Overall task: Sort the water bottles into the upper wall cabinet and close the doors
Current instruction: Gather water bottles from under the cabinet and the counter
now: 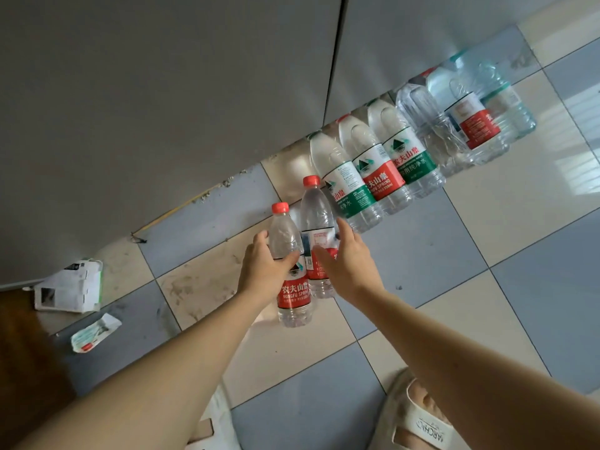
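Two red-capped water bottles stand on the tiled floor in front of me. My left hand [267, 271] grips the nearer, shorter bottle [290, 271] around its middle. My right hand [347, 264] curls round the taller bottle [316, 219] just behind it. More bottles line the base of the grey cabinet: a green-labelled one [344, 183], a red-labelled one [373, 167], another green-labelled one [406, 151], then larger clear bottles [454, 118] further right. The upper wall cabinet is out of view.
Grey cabinet doors [162, 108] fill the upper left. A torn white carton [69, 285] and a crumpled wrapper [94, 332] lie on the floor at left. My sandalled foot [418, 414] is at the bottom right. Checked blue and cream tiles [487, 287] stretch to the right.
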